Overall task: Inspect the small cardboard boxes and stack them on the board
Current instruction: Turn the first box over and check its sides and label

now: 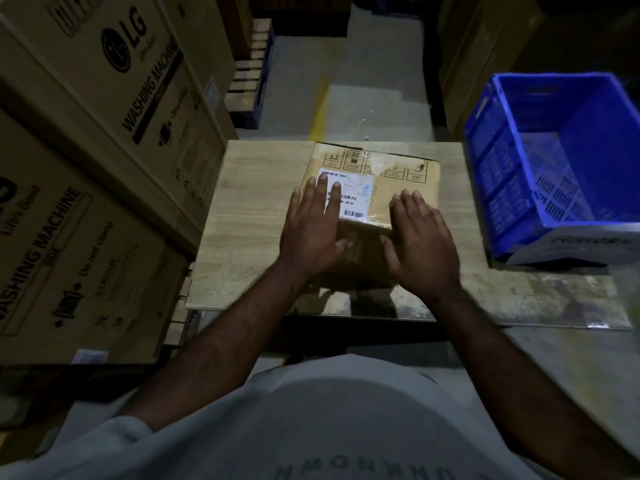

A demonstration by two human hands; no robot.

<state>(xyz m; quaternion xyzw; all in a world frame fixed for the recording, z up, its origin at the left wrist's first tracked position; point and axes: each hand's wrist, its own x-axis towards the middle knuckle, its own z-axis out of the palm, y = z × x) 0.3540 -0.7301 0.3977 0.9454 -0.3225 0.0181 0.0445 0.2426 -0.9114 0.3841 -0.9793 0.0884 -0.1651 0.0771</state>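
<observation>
A small cardboard box [401,188] with a white barcode label [356,192] and clear tape sits on the pale wooden board [249,209]. My left hand [313,226] lies flat on the box's near left part, its straight fingers reaching onto the label. My right hand [420,237] rests flat on the box's near right part, fingers straight. Both hands cover the box's front edge, so I cannot tell whether another box lies under it.
Large LG washing machine cartons [104,133] stand stacked close on the left. A blue plastic crate [561,161] sits to the right of the board, on a grey surface [554,296]. A floor aisle with a yellow line [320,109] runs ahead between pallets and more cartons.
</observation>
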